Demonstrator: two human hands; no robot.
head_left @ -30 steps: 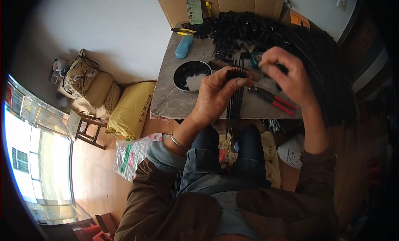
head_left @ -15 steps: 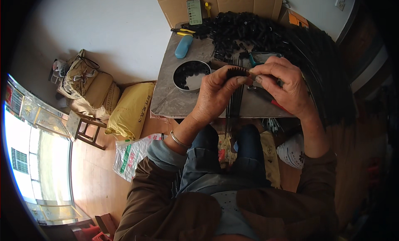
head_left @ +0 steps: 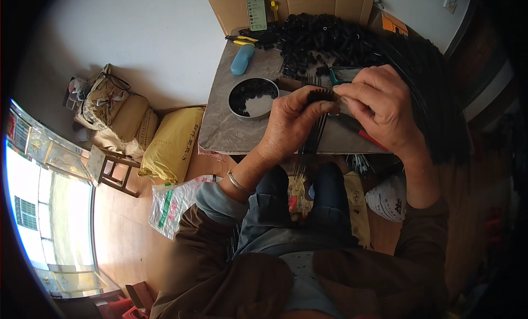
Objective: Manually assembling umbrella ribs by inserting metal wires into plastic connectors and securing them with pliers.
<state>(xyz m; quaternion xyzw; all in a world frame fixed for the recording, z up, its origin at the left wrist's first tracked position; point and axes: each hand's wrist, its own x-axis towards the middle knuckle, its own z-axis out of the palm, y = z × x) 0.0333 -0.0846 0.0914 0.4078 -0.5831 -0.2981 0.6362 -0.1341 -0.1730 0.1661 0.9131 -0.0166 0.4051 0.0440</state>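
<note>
Rods (head_left: 309,139) gripped in my left hand (head_left: 289,121), across the desk's near edge

The fingers of that hand are closed around the thin black rods, which run from twelve o'clock down past the desk (head_left: 220,132) at six. Between thumb and forefinger I have a black ridged row (head_left: 320,94). At three o'clock, my right hand (head_left: 385,103) meets the row's end, thumb and forefinger drawn close together; I cannot tell whether anything is between them.

Reckoned from my grip, the bowl (head_left: 262,106) sits at nine o'clock, partly filled with small black pieces (head_left: 250,90). A blue case (head_left: 242,59) lies at ten, with a phone (head_left: 256,14) propped at eleven. Black tubes (head_left: 330,41) are heaped at twelve, and a dark bundle (head_left: 432,99) spreads at three. A red handle (head_left: 372,141) shows at four, partly behind my right hand.
</note>
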